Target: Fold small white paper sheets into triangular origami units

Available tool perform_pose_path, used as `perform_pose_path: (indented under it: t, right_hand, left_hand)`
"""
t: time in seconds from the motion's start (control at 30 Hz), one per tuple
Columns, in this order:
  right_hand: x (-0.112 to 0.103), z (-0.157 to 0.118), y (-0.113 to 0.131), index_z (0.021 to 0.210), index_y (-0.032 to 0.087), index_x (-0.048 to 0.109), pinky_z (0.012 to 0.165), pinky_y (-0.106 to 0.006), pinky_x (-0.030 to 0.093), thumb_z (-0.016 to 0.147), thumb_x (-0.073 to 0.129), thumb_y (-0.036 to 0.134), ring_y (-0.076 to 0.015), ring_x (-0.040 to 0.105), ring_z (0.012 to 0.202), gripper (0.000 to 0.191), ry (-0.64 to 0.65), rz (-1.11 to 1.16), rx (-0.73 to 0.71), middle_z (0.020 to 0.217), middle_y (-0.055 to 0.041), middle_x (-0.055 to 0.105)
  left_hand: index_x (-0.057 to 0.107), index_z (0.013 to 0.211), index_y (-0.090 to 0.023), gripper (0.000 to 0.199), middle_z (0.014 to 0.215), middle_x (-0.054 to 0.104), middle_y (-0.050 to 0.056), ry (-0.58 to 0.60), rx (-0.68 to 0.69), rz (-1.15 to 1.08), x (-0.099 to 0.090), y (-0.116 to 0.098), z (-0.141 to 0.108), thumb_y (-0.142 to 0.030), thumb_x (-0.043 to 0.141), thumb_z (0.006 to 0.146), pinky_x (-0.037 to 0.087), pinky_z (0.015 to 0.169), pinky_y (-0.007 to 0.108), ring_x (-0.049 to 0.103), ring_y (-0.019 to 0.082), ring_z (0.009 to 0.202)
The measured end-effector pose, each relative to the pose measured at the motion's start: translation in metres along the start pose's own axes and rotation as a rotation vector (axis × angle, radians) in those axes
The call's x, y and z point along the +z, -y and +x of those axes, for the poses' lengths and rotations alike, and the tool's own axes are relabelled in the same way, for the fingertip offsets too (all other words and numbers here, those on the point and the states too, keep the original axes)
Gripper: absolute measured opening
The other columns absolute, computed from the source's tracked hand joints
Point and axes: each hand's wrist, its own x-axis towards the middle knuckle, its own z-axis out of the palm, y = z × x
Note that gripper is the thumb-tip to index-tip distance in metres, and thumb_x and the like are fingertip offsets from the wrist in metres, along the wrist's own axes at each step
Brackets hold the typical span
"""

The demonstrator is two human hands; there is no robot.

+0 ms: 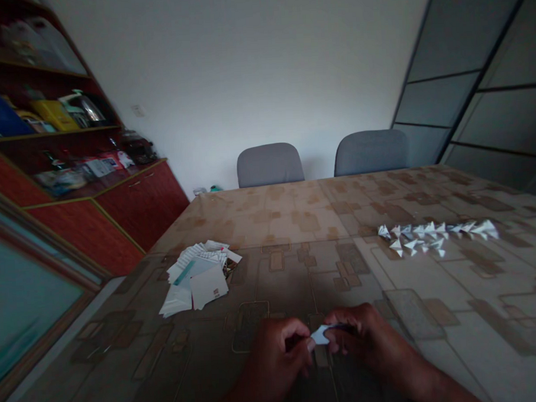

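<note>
1 small, angular white paper piece (319, 335), pinched by the left hand (277, 352) and the right hand (367, 333) over the block-patterned counter (290, 215)! Both curl, angled inward; spiky folded papers (442, 230) sit farther right.

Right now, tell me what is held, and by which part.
A small folded paper, pinched near its left end by the left hand and its right end by the right hand.

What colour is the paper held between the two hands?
The paper looks white, faintly bluish; seen in the head view.
</note>
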Motion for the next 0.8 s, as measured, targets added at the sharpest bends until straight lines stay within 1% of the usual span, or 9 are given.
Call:
perform_pose_path:
  t: [0.1, 0.2, 0.27, 0.37, 0.5, 0.6, 0.67, 0.73, 0.8]
  right_hand:
    - [-0.006, 0.001, -0.008, 0.069, 0.016, 0.065, 0.052, -0.020, 0.038, 0.089, 0.052, 0.036, -0.0119, 0.054, 0.053, 0.031, 0.046, 0.043, 0.022, 0.060, -0.0007, 0.063]
    - [-0.012, 0.002, -0.013, 0.066, 0.016, 0.066, 0.050, -0.020, 0.034, 0.088, 0.055, 0.038, -0.0110, 0.052, 0.051, 0.032, 0.040, 0.009, 0.009, 0.056, 0.0002, 0.063]
    - [-0.015, 0.001, -0.014, 0.068, 0.017, 0.067, 0.051, -0.021, 0.035, 0.089, 0.056, 0.038, -0.0111, 0.052, 0.051, 0.032, 0.042, 0.017, 0.010, 0.057, 0.0003, 0.064]
    - [-0.015, 0.000, -0.013, 0.070, 0.018, 0.068, 0.052, -0.021, 0.039, 0.089, 0.057, 0.042, -0.0114, 0.055, 0.052, 0.032, 0.059, 0.115, 0.045, 0.058, 0.0005, 0.065]
    - [-0.014, 0.000, -0.012, 0.069, 0.018, 0.068, 0.050, -0.021, 0.040, 0.083, 0.063, 0.051, -0.0110, 0.054, 0.049, 0.037, 0.056, 0.241, 0.096, 0.056, 0.0014, 0.063]
    - [-0.017, 0.000, -0.011, 0.069, 0.017, 0.068, 0.053, -0.023, 0.043, 0.081, 0.063, 0.056, -0.0112, 0.055, 0.050, 0.041, 0.041, 0.270, 0.096, 0.057, 0.0008, 0.063]
    - [-0.021, 0.001, -0.009, 0.067, 0.017, 0.066, 0.053, -0.023, 0.042, 0.082, 0.061, 0.057, -0.0117, 0.054, 0.051, 0.042, 0.003, 0.237, 0.101, 0.057, 0.0004, 0.062]
    - [-0.025, 0.000, -0.008, 0.065, 0.017, 0.064, 0.051, -0.023, 0.039, 0.084, 0.058, 0.054, -0.0120, 0.053, 0.050, 0.042, -0.029, 0.134, 0.101, 0.055, 0.0007, 0.061]
    - [-0.027, 0.000, -0.008, 0.066, 0.017, 0.064, 0.050, -0.023, 0.036, 0.086, 0.056, 0.047, -0.0124, 0.052, 0.051, 0.037, -0.032, 0.017, 0.092, 0.055, 0.0007, 0.060]
  left_hand:
    - [0.059, 0.067, -0.015, 0.018, 0.055, 0.058, -0.001, 0.018, -0.075, -0.047, 0.003, -0.002, -0.001, -0.031, 0.054, 0.075, 0.040, 0.046, 0.021, 0.054, 0.012, 0.046]
    - [0.058, 0.068, -0.015, 0.016, 0.056, 0.059, -0.002, 0.032, -0.111, -0.085, 0.004, -0.004, -0.002, -0.031, 0.055, 0.073, 0.041, 0.046, 0.021, 0.054, 0.012, 0.046]
    - [0.058, 0.069, -0.015, 0.015, 0.058, 0.060, -0.001, 0.037, -0.115, -0.108, 0.003, -0.004, -0.002, -0.030, 0.055, 0.073, 0.042, 0.048, 0.021, 0.056, 0.012, 0.047]
    - [0.058, 0.069, -0.015, 0.015, 0.059, 0.061, -0.001, 0.049, -0.097, -0.141, 0.001, -0.002, -0.001, -0.029, 0.057, 0.073, 0.042, 0.048, 0.021, 0.057, 0.012, 0.048]
    - [0.059, 0.070, -0.015, 0.017, 0.060, 0.063, 0.000, 0.101, -0.088, -0.218, -0.003, 0.003, 0.003, -0.032, 0.061, 0.073, 0.044, 0.050, 0.022, 0.058, 0.013, 0.049]
    - [0.060, 0.075, -0.014, 0.019, 0.067, 0.067, 0.002, 0.151, -0.093, -0.234, -0.009, 0.005, 0.005, -0.033, 0.061, 0.075, 0.041, 0.051, 0.020, 0.062, 0.013, 0.054]
    - [0.060, 0.076, -0.014, 0.017, 0.069, 0.068, 0.002, 0.156, -0.101, -0.183, -0.015, 0.005, 0.006, -0.031, 0.059, 0.077, 0.038, 0.050, 0.019, 0.064, 0.013, 0.055]
    - [0.060, 0.075, -0.015, 0.013, 0.067, 0.066, 0.001, 0.088, -0.071, -0.052, -0.020, 0.004, 0.005, -0.026, 0.055, 0.079, 0.040, 0.051, 0.020, 0.063, 0.014, 0.055]
    - [0.063, 0.076, -0.016, 0.013, 0.069, 0.066, 0.001, -0.028, 0.062, 0.173, -0.022, 0.002, 0.003, -0.018, 0.052, 0.082, 0.044, 0.059, 0.023, 0.064, 0.015, 0.062]
